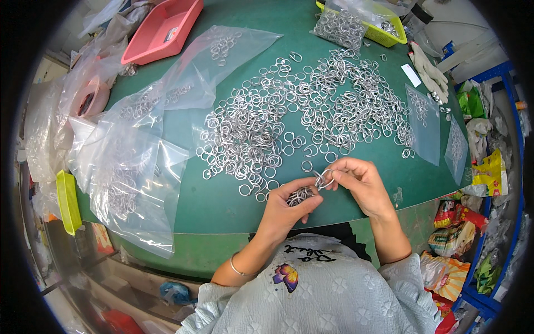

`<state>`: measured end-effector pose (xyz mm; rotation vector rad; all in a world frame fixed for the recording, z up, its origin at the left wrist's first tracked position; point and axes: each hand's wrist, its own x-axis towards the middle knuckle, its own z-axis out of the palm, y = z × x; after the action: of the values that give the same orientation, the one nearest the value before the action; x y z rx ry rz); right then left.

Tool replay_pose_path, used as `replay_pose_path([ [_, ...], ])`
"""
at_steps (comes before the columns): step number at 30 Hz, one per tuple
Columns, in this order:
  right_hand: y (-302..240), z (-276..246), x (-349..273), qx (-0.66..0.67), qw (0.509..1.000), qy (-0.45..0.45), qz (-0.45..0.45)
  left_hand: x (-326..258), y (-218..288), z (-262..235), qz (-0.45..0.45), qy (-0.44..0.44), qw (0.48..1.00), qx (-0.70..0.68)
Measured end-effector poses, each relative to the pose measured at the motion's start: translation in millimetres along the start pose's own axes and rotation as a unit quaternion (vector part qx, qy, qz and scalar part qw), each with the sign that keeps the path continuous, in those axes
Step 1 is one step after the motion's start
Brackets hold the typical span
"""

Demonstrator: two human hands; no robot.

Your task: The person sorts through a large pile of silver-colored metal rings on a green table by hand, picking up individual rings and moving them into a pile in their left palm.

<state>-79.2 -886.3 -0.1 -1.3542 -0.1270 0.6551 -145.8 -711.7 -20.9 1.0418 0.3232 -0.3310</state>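
My left hand (292,203) is closed around several silver metal rings (300,196), near the front edge of the green table. Its thumb and forefinger reach up to a ring beside my right hand. Between the thumb and fingers of my right hand (357,181) a single metal ring (326,179) is pinched. The two hands nearly meet there. Just beyond them a large loose heap of the same rings (245,133) spreads over the table, with a second heap (350,100) joining it on the right.
Clear plastic bags (133,161) with rings inside lie on the left. A pink tray (161,33) and a yellow-green basket (389,34) stand at the back. Small bags of rings (424,125), a white glove (428,71) and a blue shelf (514,133) are on the right.
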Motion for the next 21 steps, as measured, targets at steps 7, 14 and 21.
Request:
replay_pose_path([
  [7,12,8,2,0.005,0.998,0.001,-0.056,3,-15,2,0.01,0.025,0.998,-0.059],
  [14,18,6,-2,0.128,0.99,-0.039,0.034,1,-11,2,0.112,0.064,0.989,0.066],
  [21,13,12,-7,-0.002,1.0,0.009,-0.014,-2,-11,-1,0.201,0.08,0.959,0.181],
])
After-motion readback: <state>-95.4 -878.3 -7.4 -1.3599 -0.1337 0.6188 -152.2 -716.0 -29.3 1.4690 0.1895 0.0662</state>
